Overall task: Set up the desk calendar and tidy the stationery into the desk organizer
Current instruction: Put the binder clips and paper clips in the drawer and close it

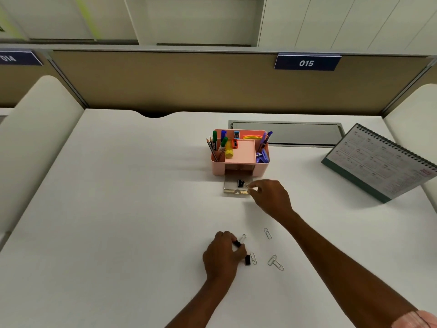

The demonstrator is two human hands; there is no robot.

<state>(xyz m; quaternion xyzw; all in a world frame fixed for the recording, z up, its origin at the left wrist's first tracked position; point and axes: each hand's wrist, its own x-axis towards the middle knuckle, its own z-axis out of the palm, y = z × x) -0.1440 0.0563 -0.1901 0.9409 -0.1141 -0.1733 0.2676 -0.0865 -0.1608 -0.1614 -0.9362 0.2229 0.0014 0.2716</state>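
Our right hand (pixel 269 197) hangs over the open drawer (pixel 233 191) of the pink organizer (pixel 218 168). Its fingers (pixel 256 185) are narrow at the wire of a black clip (pixel 240 183) that lies in the drawer; we cannot tell if they pinch it. Our left hand (pixel 222 256) grips a binder clip (pixel 238 243) near us on the surface (pixel 118 209), beside a second clip (pixel 247 259) and loose paper clips (pixel 267 233). The calendar (pixel 380 162) stands at the far right.

We think a push on the drawer could move the light organizer. The spring clip could jump from the fingers, and the flat paper clips may slide away.

One sign (pixel 306 63) reads "015", another (pixel 8 58) "014". The calendar print is too small to read.
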